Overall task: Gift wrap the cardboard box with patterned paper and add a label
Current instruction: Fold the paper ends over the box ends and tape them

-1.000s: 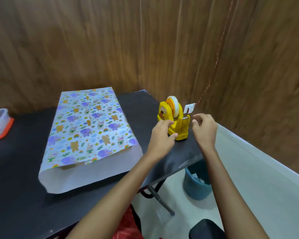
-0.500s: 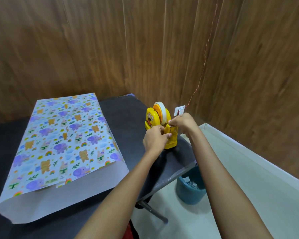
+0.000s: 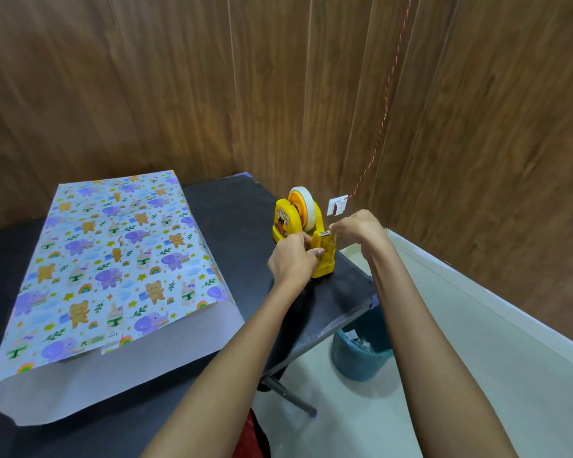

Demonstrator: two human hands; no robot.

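The left hand curls tightly around the near end of the one yellow plastic tape dispenser, which carries one white tape roll. The right hand pinches the tape end at its cutter. One folded sheet of animal-patterned wrapping paper lies at the left on the black table, well apart. One blue bin stands below the right edge of the table.

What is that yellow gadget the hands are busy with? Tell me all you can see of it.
It is a tape dispenser of glossy yellow plastic, standing upright near the right edge of the black table. A cartoon sticker marks its side, and a whitish tape roll with an orange core sits in its top. The left hand grips its front post; the right hand pinches at the cutter end.
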